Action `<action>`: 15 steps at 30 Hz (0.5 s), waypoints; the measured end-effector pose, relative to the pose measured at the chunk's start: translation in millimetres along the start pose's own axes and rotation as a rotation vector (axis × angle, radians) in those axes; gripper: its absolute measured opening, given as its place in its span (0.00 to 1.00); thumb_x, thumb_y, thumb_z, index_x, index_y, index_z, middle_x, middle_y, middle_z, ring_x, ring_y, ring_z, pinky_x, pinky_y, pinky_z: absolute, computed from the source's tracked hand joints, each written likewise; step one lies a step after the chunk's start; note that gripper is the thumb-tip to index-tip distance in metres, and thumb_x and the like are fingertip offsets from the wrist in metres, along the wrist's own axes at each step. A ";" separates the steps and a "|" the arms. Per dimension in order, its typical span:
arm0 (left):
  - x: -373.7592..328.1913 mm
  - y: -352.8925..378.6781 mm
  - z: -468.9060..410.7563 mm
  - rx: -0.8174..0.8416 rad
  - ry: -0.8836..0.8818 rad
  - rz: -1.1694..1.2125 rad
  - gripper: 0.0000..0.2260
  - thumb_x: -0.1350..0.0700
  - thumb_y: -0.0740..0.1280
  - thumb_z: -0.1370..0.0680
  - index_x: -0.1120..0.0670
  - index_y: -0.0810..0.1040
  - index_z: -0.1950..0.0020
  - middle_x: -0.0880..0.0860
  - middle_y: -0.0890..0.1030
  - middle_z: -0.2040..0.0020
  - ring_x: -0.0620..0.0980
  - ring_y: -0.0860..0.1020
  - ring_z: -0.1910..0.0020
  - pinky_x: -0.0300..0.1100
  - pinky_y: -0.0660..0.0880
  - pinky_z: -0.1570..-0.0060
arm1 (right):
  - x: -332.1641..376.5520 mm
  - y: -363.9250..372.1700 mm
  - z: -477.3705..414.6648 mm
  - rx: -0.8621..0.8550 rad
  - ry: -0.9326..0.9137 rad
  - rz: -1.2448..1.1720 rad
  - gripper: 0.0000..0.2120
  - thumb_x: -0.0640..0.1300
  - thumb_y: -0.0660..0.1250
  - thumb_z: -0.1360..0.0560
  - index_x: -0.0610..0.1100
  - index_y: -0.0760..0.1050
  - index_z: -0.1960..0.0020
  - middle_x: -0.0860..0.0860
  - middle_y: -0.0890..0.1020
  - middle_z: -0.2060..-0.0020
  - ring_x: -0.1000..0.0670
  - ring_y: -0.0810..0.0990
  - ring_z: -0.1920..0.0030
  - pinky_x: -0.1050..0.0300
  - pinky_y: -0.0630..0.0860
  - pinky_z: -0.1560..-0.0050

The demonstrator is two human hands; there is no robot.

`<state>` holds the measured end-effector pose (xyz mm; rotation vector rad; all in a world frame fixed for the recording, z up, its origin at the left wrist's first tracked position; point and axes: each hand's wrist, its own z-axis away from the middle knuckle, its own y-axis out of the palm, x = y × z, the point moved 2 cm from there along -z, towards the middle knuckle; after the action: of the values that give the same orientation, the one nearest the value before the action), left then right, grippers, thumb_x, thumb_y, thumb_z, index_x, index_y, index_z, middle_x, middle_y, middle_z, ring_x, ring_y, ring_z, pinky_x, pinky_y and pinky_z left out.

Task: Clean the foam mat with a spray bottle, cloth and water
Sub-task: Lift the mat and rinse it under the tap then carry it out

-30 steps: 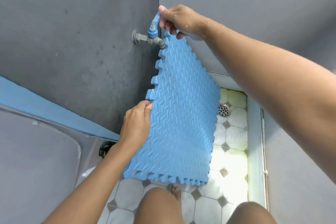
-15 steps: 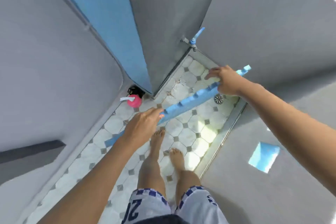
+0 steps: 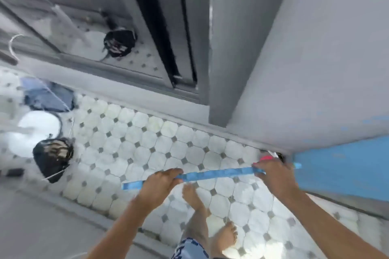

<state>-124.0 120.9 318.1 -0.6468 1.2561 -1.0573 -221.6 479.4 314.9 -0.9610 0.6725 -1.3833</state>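
The blue foam mat (image 3: 219, 174) is seen edge-on as a thin strip, held level above the tiled floor. My left hand (image 3: 161, 183) grips its left part, with a short end of mat sticking out past it. My right hand (image 3: 273, 176) grips the right end. Just behind my right hand a pink spray bottle (image 3: 267, 157) stands on the floor at the foot of the wall, mostly hidden. No cloth is clearly visible. The picture is blurred.
A black bag (image 3: 53, 156) and a white round lid (image 3: 39, 125) lie on the white tiled floor (image 3: 147, 145) at left, beside blue fabric (image 3: 49, 98). A grey wall corner (image 3: 219, 69) and a blue panel (image 3: 345, 166) stand at right. My bare feet (image 3: 195, 197) are below the mat.
I have turned away from the tap corner toward the left; the view swung over the floor. Both hands still hold the mat, now level and edge-on. One second ago it hung upright under the tap.
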 end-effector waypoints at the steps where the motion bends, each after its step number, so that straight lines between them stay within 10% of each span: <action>1: 27.4 -3.6 19.0 0.020 -0.139 0.064 0.20 0.36 0.59 0.21 0.46 0.81 0.41 0.41 0.84 0.54 0.48 0.84 0.58 0.36 0.73 0.65 | 35.2 0.4 -22.2 0.031 -0.096 0.042 0.08 0.51 0.74 0.26 0.61 0.83 0.48 0.57 0.85 0.51 0.50 0.80 0.42 0.45 0.67 0.41; 7: 139.6 17.2 120.3 -0.036 -0.692 0.348 0.09 0.50 0.65 0.18 0.45 0.80 0.39 0.44 0.84 0.44 0.50 0.82 0.46 0.45 0.73 0.51 | 235.9 32.2 -122.4 0.197 -0.569 0.380 0.10 0.42 0.71 0.32 0.57 0.77 0.61 0.57 0.76 0.66 0.49 0.79 0.41 0.46 0.59 0.42; 15: 221.0 81.7 179.8 -0.207 -1.027 0.635 0.16 0.43 0.62 0.21 0.47 0.82 0.39 0.47 0.86 0.46 0.52 0.83 0.45 0.44 0.74 0.48 | 423.2 85.8 -166.4 0.602 -0.722 0.714 0.10 0.39 0.65 0.23 0.51 0.76 0.61 0.54 0.75 0.63 0.44 0.83 0.44 0.59 0.69 0.54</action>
<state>64.1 -70.9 193.0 -0.7304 0.5652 0.0013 -276.6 29.7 220.5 -0.5687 0.0062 -0.4758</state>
